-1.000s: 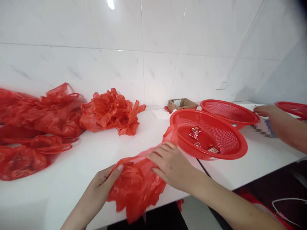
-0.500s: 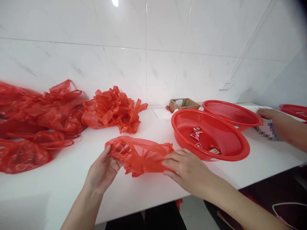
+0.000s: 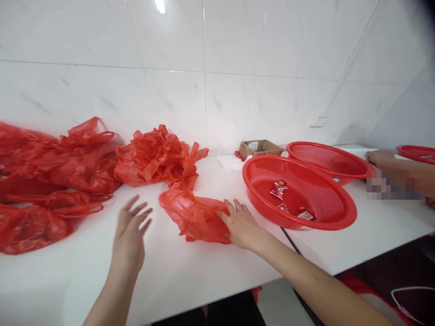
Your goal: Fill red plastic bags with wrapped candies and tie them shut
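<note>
A crumpled red plastic bag (image 3: 195, 213) lies on the white table in front of me. My right hand (image 3: 239, 224) is at the bag's right end, its fingers bent over the thin plastic and partly hiding it. My left hand (image 3: 131, 233) hovers to the left of the bag, fingers apart and holding nothing. Just behind the bag rises a heap of loose red plastic bags (image 3: 159, 156), touching or nearly touching it. To the right stands a red mesh basket (image 3: 258, 208) with a few small packaged items (image 3: 279, 190) inside.
Filled red bags (image 3: 84, 167) spread along the table's left side. A second red basket (image 3: 326, 156) and an open cardboard box (image 3: 260, 147) stand near the tiled wall. At the far right another person's arm (image 3: 401, 170) reaches over the table, near another red basket (image 3: 416, 153).
My left hand has let go of the bag and moved left. The bag has sunk to the table, its left end now nearer the heap. My right hand has stayed at its right end.
</note>
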A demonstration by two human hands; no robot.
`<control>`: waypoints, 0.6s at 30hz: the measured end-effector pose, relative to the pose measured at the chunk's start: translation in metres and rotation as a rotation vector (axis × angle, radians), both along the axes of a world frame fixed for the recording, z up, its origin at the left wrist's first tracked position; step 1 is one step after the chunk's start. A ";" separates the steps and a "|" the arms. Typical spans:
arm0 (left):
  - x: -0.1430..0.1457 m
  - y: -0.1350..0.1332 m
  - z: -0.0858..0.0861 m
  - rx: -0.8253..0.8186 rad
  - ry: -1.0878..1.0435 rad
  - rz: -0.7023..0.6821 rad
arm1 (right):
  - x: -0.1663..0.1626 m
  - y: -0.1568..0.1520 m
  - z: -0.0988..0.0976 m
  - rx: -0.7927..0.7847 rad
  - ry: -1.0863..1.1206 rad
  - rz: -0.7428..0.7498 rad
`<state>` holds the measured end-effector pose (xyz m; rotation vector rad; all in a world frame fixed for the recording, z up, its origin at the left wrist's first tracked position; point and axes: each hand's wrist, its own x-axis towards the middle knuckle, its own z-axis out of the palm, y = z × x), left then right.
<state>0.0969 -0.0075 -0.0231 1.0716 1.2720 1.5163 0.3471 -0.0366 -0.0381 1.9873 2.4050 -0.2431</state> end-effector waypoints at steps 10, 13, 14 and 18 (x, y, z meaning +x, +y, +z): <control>0.054 -0.004 -0.034 0.379 1.173 -0.014 | -0.050 0.023 -0.013 0.135 0.166 0.168; 0.026 0.020 -0.060 0.224 1.238 -0.118 | -0.041 0.027 -0.031 0.039 0.255 0.084; 0.014 0.024 -0.063 0.139 1.246 -0.147 | -0.035 0.030 -0.034 0.017 0.264 0.045; -0.028 0.028 -0.059 -0.039 1.242 -0.142 | -0.007 0.044 -0.032 -0.060 0.206 -0.101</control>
